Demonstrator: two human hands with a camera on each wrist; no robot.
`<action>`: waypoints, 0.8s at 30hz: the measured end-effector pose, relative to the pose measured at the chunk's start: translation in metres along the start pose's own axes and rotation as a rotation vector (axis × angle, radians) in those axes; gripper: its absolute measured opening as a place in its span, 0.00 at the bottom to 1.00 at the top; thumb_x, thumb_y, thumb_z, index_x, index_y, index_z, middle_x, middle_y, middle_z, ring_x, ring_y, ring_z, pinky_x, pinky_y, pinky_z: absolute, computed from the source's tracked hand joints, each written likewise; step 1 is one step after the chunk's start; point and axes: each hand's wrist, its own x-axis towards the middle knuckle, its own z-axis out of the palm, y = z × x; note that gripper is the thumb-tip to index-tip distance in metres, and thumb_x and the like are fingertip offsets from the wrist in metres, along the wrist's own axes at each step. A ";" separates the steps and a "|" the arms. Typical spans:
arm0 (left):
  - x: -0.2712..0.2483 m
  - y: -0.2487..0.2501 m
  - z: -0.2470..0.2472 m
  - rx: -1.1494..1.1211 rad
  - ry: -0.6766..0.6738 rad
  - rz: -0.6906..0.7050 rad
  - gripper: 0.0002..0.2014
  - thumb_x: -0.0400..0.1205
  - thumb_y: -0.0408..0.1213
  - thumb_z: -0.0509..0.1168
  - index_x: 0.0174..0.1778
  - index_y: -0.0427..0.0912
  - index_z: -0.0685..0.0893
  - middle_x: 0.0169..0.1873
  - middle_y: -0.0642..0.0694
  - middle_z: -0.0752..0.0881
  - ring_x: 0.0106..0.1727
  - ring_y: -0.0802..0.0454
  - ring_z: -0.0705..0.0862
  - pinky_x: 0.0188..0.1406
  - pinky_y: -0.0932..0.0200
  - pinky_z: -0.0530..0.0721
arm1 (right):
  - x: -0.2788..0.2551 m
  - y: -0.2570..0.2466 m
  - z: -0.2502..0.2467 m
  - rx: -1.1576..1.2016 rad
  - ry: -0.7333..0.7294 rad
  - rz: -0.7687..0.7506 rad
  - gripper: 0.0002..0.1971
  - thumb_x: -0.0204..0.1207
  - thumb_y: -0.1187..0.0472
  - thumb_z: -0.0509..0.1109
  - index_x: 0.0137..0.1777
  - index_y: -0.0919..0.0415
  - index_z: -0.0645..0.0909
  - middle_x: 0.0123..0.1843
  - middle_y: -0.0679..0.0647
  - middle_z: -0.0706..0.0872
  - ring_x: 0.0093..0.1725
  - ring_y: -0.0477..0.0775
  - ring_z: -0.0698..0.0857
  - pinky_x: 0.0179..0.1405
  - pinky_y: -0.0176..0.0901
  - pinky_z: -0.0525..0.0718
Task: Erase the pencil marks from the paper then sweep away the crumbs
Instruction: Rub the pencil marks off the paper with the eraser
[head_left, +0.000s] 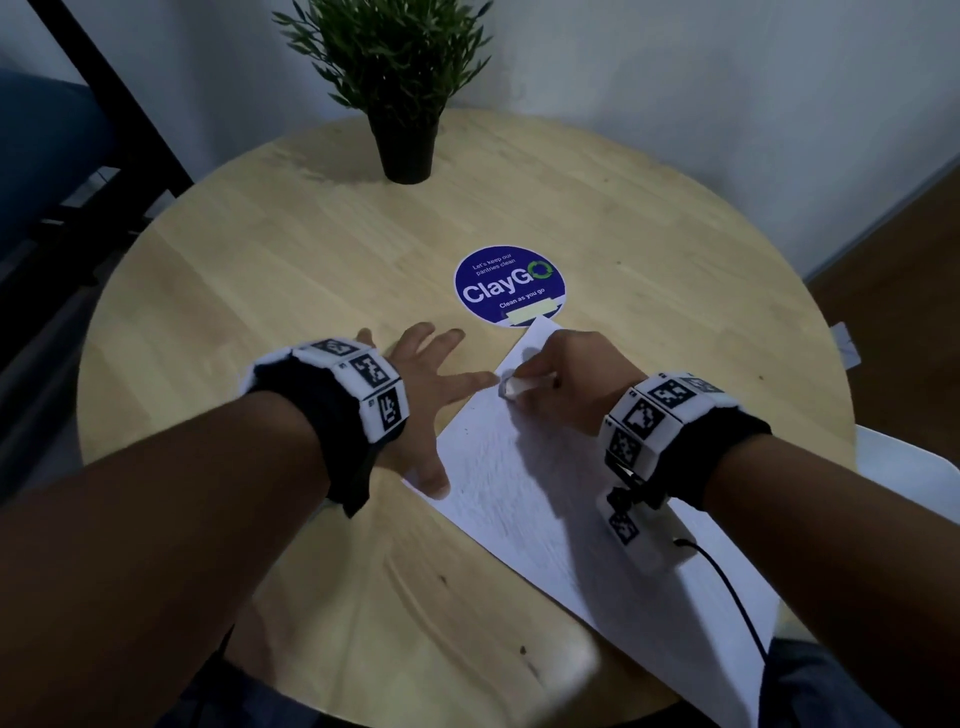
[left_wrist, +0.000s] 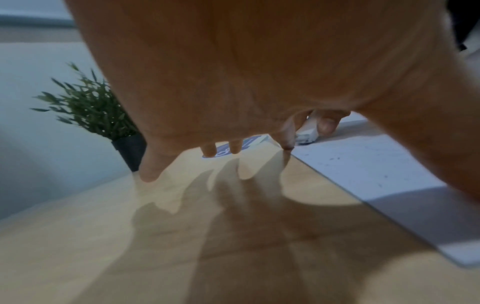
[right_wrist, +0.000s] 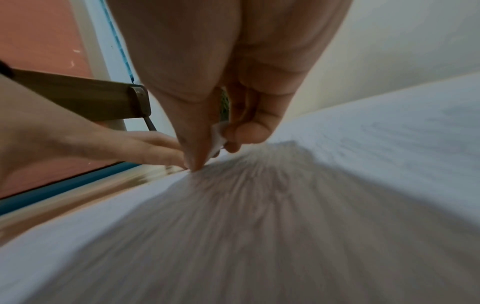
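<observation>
A white sheet of paper (head_left: 545, 499) lies slantwise on the round wooden table (head_left: 260, 291), faint grey pencil marks across it. My right hand (head_left: 566, 374) pinches a small white eraser (head_left: 517, 387) between thumb and fingers, its tip down on the paper near the far left edge; the right wrist view shows the eraser (right_wrist: 218, 137) blurred by motion. My left hand (head_left: 421, 384) lies flat with fingers spread, index tip and thumb on the paper's left edge. Tiny dark crumbs (left_wrist: 335, 159) dot the paper (left_wrist: 369, 168) in the left wrist view.
A blue round "ClayGo" sticker (head_left: 509, 286) is just beyond the paper's far corner. A potted green plant (head_left: 400, 104) stands at the table's far edge. A white chair (head_left: 904, 467) sits at the right, dark furniture at the left.
</observation>
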 end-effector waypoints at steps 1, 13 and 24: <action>0.003 0.001 -0.003 0.013 -0.024 0.008 0.61 0.58 0.65 0.76 0.77 0.76 0.37 0.82 0.54 0.31 0.82 0.46 0.29 0.74 0.22 0.47 | -0.001 0.003 0.000 0.001 0.014 -0.006 0.08 0.76 0.58 0.69 0.44 0.50 0.90 0.29 0.41 0.80 0.31 0.37 0.76 0.31 0.24 0.68; 0.009 0.004 -0.010 -0.009 -0.060 0.040 0.65 0.58 0.60 0.81 0.81 0.70 0.38 0.83 0.53 0.33 0.84 0.45 0.36 0.75 0.35 0.58 | -0.006 -0.001 -0.001 -0.145 -0.079 -0.134 0.12 0.77 0.54 0.67 0.58 0.47 0.86 0.41 0.44 0.84 0.42 0.47 0.77 0.44 0.38 0.74; 0.014 -0.001 -0.011 -0.067 -0.157 0.001 0.68 0.55 0.63 0.82 0.78 0.76 0.34 0.81 0.49 0.25 0.81 0.36 0.27 0.74 0.24 0.53 | 0.003 -0.011 0.007 -0.075 -0.003 -0.080 0.08 0.74 0.53 0.68 0.41 0.51 0.89 0.29 0.48 0.81 0.36 0.52 0.80 0.40 0.43 0.78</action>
